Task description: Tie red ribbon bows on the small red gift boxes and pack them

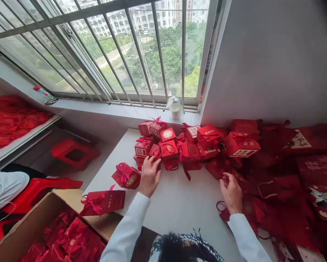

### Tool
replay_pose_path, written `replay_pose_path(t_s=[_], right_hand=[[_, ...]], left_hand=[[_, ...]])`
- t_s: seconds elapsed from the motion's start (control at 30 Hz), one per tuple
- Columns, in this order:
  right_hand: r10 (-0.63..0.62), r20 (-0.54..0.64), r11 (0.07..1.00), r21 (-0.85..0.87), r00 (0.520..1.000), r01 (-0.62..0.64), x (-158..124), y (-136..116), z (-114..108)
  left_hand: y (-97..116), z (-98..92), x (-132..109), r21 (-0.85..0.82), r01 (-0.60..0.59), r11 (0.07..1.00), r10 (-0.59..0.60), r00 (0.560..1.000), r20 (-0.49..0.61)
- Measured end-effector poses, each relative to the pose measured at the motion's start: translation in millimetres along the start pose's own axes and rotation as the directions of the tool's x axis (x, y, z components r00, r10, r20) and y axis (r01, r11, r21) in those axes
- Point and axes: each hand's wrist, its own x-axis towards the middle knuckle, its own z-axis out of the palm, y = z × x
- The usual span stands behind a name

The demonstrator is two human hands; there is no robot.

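Note:
My left hand point(149, 176) reaches over the white table with its fingers apart, its fingertips at a small red gift box point(154, 151) in the front of a pile. Just left of it sits a red gift box with a ribbon bow point(126, 175). A red gift bag with a bow point(106, 202) lies nearer the table's left edge. My right hand point(231, 193) has its thumb and fingers pinched together beside a dark red box point(218, 167). What lies between those fingertips, if anything, is too small to make out.
Dark red bags and boxes point(278, 185) cover the table's right side. At the lower left stands a cardboard box point(24, 222) of red packages. A barred window point(141, 54) is ahead, with a jar point(175, 108) on its sill. Red stools point(73, 153) and a person's white sleeve point(7, 185) are left.

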Motion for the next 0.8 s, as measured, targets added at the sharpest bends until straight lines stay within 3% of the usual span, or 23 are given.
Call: replay_pose_path(t_s=[0.07, 0.17, 0.27, 0.37, 0.43, 0.5, 0.6, 0.7, 0.8], right_hand=[[-0.186, 0.198, 0.981, 0.087, 0.962, 0.172, -26.6, -40.2, 29.9], [-0.445, 0.406, 0.896, 0.212, 0.798, 0.391, -41.5, -114.0, 83.2], [-0.546, 0.498, 0.833, 0.239, 0.674, 0.499, -28.2, -183.8, 139.5], [-0.536, 0.545, 0.828, 0.188, 0.645, 0.528, -5.7, -232.5, 187.3], [-0.514, 0.572, 0.833, 0.155, 0.639, 0.532, 4.3, -248.4, 207.9], [-0.487, 0.595, 0.841, 0.123, 0.639, 0.527, 6.2, -249.8, 216.7], [-0.436, 0.616, 0.864, 0.081, 0.656, 0.497, -5.4, -227.3, 207.1], [-0.344, 0.606, 0.911, 0.029, 0.717, 0.412, -26.8, -183.8, 171.3], [-0.225, 0.525, 0.961, -0.02, 0.821, 0.277, -47.9, -133.5, 111.4]], left_hand=[[-72.4, -18.4, -23.7, 0.096, 0.206, 0.974, -0.208, 0.978, 0.01], [-142.3, -33.2, -42.4, 0.183, 0.36, 0.915, -0.376, 0.925, 0.058], [-168.1, -25.0, -40.4, 0.21, 0.376, 0.902, -0.406, 0.906, 0.123], [-173.7, -5.1, -28.3, 0.211, 0.365, 0.907, -0.405, 0.893, 0.198], [-175.6, 6.1, -22.7, 0.203, 0.358, 0.911, -0.401, 0.884, 0.24], [-178.0, 13.0, -23.1, 0.198, 0.357, 0.913, -0.4, 0.881, 0.253], [-179.4, 18.4, -34.5, 0.201, 0.336, 0.92, -0.378, 0.898, 0.227], [-167.8, 24.7, -51.6, 0.21, 0.26, 0.943, -0.3, 0.934, 0.192], [-133.3, 33.9, -63.5, 0.195, 0.09, 0.977, -0.126, 0.976, 0.179]])
